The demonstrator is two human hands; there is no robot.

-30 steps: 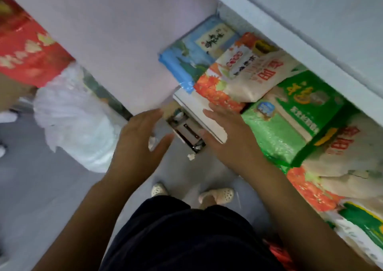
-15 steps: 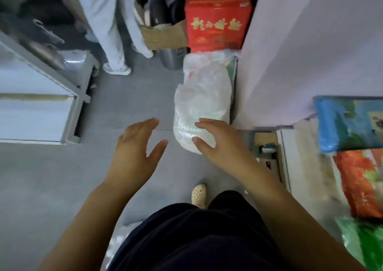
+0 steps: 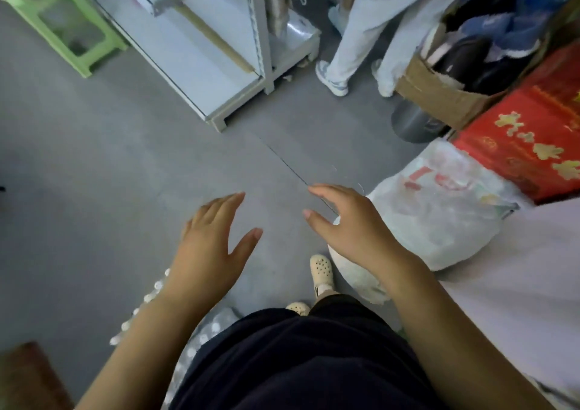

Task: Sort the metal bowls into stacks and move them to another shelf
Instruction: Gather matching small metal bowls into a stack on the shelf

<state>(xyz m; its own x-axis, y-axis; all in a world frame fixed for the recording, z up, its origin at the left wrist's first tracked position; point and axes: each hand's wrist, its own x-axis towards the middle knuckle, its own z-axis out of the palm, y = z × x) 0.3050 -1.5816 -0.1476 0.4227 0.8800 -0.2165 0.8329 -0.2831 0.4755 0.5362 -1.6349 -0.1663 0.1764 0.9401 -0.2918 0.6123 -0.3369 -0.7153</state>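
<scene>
No metal bowls show in the head view. My left hand (image 3: 213,237) and my right hand (image 3: 348,221) both hover palm-down over the grey floor, fingers straight and spread, holding nothing. A white metal shelf unit (image 3: 201,49) stands ahead to the left, its low shelves bare as far as I can see. A round grey metal container (image 3: 411,124) sits on the floor at the right, partly hidden under a cardboard box.
A white plastic bag (image 3: 439,209) lies just right of my right hand, beside red cartons (image 3: 530,140) and a cardboard box (image 3: 448,92) of clothes. Another person's legs (image 3: 376,33) stand ahead. A green stool (image 3: 62,27) is at the far left. A white panel (image 3: 518,284) flanks my right arm.
My view has swung left, away from the shelf of rice bags to the open floor and the white shelf unit. Both hands stayed spread and empty, moving with me.
</scene>
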